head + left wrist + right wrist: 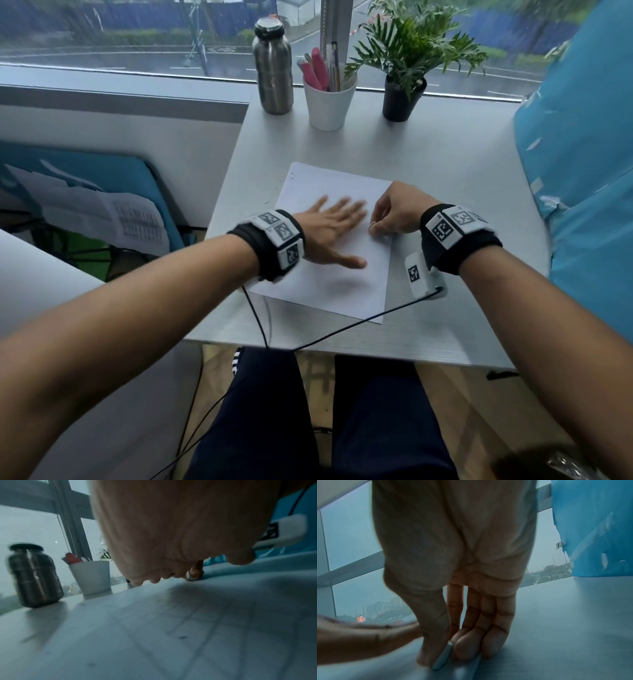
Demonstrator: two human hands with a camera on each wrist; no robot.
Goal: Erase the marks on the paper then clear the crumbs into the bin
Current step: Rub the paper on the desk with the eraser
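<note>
left hand (334, 228) flat on paper (342, 294), right hand (394, 209) pinching eraser (442, 657) — at sheet's edge

Counting on my tabletop (445, 164): one paper sheet (329, 281), one eraser (442, 658), one steel bottle (274, 65), one white cup (329, 106), one potted plant (404, 61). Using two hands: left (329, 233), right (397, 209).

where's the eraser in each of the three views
Head: eraser just shows in the right hand, by the paper's right edge.
Left wrist: small white piece at centre, behind the left hand.
Right wrist: bottom centre, between thumb and fingers.
Shared landmark: the paper.
</note>
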